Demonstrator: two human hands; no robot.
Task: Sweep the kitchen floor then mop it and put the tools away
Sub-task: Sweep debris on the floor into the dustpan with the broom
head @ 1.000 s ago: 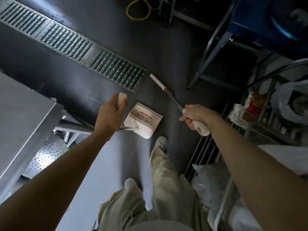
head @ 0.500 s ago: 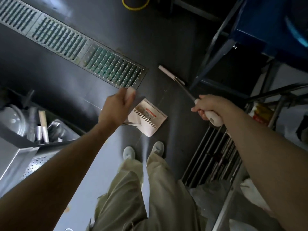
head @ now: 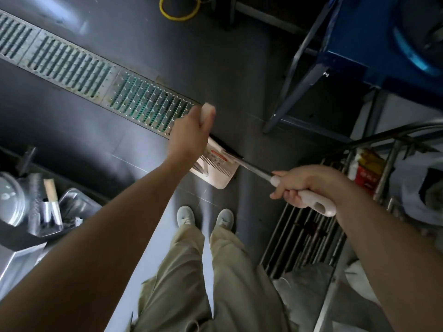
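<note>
Dustpan (head: 215, 170) sits on the dark floor (head: 227, 75) just ahead of your two pale shoes (head: 185, 215), its cream tray tilted and partly hidden behind your left wrist. Your left hand (head: 191, 137) has its grip clamped round the pale top of the dustpan's upright handle (head: 208, 111), fingers curled over it. Your right hand (head: 304, 183) has its grip closed on the cream handle end of the broom (head: 318, 203), whose thin metal shaft runs down and to the left from your fist to the dustpan's mouth; the dark broom head (head: 230, 151) lies against the tray's far edge, blurred.

From the head view, a long steel drain grate (head: 96, 75) crosses the floor diagonally from the upper left and ends just beside your left hand. A yellow cord (head: 178, 14) coils on the floor at the top. A blue metal frame (head: 335, 56) stands at the upper right. Below your right arm a rack of steel bars (head: 304, 238) lies near the floor, with pale bags (head: 304, 291) beside it. At the left, a steel surface (head: 16, 262) carries metal bowls and utensils (head: 48, 207). Your olive trousers (head: 215, 283) fill the bottom centre.
</note>
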